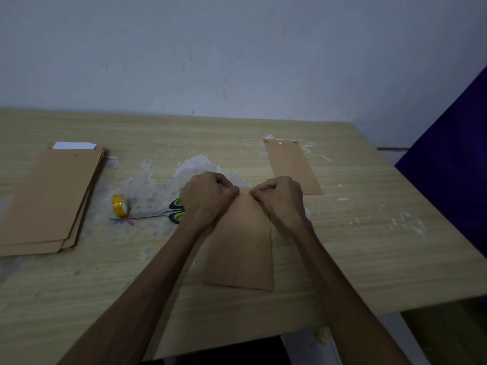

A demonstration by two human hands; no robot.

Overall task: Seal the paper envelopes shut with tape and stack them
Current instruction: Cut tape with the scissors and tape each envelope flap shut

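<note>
Envelope (241,248) of brown paper lies flat on the counter (369,246) in front of the person, its long side running away from them, and both hands work at its far end. The left hand (207,196) has its fingers curled and pinches the top edge from the left; the right hand (279,194) is likewise curled and pinches the same edge from the right, the two sets of knuckles nearly meeting over the flap. Whether a strip of tape lies under the fingers cannot be told. Just beside the left hand, on its outer side, lie scissors (158,213) with green and black handles, blades pointing left, and near their tips stands a yellow tape roll (120,206) on its edge. Farther left, well apart, sits a pile of brown envelopes (44,201), slightly fanned, with a white sheet (74,145) showing at its far end. Beyond the right hand, a single narrow brown envelope (293,167) lies flat toward the back of the counter. Whitish smears mark the wood around the middle. A pale wall (237,61) rises behind.
</note>
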